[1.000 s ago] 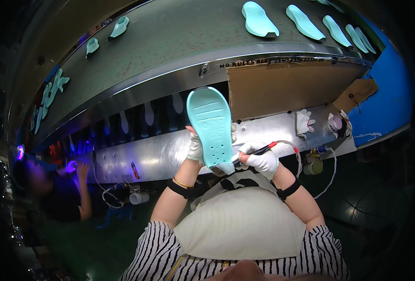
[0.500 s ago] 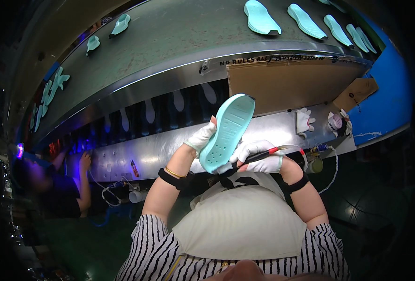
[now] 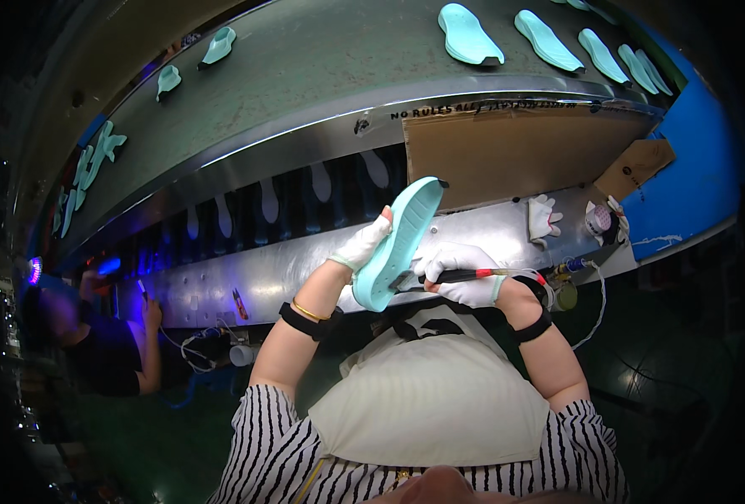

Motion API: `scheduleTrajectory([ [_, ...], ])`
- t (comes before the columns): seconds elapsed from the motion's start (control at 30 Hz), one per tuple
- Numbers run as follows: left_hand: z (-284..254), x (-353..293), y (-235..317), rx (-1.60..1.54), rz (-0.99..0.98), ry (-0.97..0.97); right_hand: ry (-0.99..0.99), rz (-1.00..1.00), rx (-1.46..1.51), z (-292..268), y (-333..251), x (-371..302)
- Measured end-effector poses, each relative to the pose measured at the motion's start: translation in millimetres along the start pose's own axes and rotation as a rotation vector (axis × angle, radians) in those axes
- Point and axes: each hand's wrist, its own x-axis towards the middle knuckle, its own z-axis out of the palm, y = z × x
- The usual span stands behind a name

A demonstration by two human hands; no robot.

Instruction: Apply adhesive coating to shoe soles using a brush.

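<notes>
You are holding a mint-green shoe sole (image 3: 396, 245) up in front of your chest, tilted so that its toe end is pointing up and to the right and its heel end is sitting low near your hands. It is hanging in the air just above the near edge of the shiny metal bench (image 3: 246, 281), not resting on it. Your left hand (image 3: 362, 244), in a white glove, is wrapping around the sole's left edge, fingers closed on it from behind. Your right hand (image 3: 463, 270), also gloved in white, is gripping a slim dark pen-like tool (image 3: 461, 275) with a red band near its cord end; the tool's tip is lying against the lower part of the sole. A thin cable is trailing from the tool toward the right side of the bench.

Black bands are sitting on both your forearms, and a thin gold bangle (image 3: 309, 312) is circling your left wrist. A cream apron (image 3: 431, 399) is covering your lap over a striped shirt.

Behind the sole, a brown cardboard sheet (image 3: 515, 151) is leaning against the conveyor frame. A spare white glove (image 3: 542, 218) is lying on the bench to the right. On the grey conveyor belt (image 3: 305, 76) above, several more mint-green soles (image 3: 466, 34) are lying well apart. At far left, another person in a dark top (image 3: 104, 353) is working under violet light.
</notes>
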Motion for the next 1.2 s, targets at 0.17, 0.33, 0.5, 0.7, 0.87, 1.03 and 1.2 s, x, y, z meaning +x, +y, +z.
scheduleTrajectory([
  [0.17, 5, -27, 14, -0.050, 0.569, 0.175, 0.172, -0.160, 0.063, -16, -5, -6],
  [0.33, -7, -39, 3, -0.627, 0.330, 0.100, 0.396, -0.088, 0.253, -9, -8, -9],
  [0.5, 23, -18, -49, -0.780, 0.266, -0.034, 0.574, 0.033, 0.281, 7, 15, 2],
  [0.7, 63, 1, -63, -0.728, 0.300, -0.035, 0.790, -0.151, 0.377, 4, 37, 28],
  [0.87, 66, 6, -60, -0.632, 0.314, 0.107, 0.588, -0.002, 0.282, 15, 17, 16],
  [1.03, 63, 9, -61, -0.585, 0.354, 0.216, 0.653, -0.040, 0.399, 13, 20, 18],
  [1.2, 55, 14, -68, -0.630, 0.480, 0.251, 0.562, -0.144, -0.097, 27, 25, 14],
])
